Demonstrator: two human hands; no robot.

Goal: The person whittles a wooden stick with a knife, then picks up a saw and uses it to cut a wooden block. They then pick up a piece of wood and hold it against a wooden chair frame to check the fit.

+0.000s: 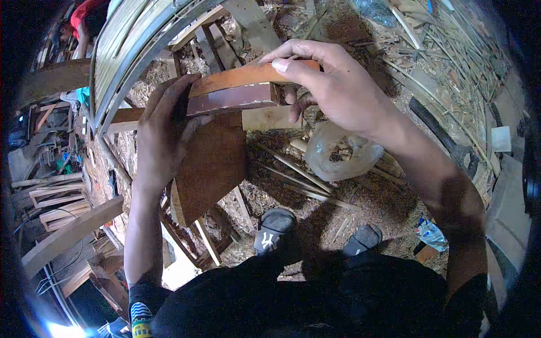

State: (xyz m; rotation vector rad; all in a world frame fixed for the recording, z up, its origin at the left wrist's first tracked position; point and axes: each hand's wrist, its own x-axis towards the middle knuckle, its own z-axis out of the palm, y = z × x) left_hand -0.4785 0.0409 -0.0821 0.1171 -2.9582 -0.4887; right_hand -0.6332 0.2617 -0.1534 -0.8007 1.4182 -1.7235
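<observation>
A short wooden piece [253, 79] with an orange-brown upper face and a dark maroon, chipped side is held up in front of me, between both hands. My left hand [163, 127] is closed around its left end, with the fingertips partly hidden in shadow. At the other end, my right hand [332, 76] grips it with the thumb along the top and fingers curled behind and below. Under the piece stands a reddish-brown wooden panel [217, 163]. A pale wood offcut [273, 118] shows just beneath the held piece.
A clear plastic bag [338, 152] lies on the shaving-covered ground, with thin wood strips [301, 177] beside it. A long dark object [439, 129] rests at right. Slatted curved panelling [132, 50] rises at upper left. Beyond it is a person in red [84, 14].
</observation>
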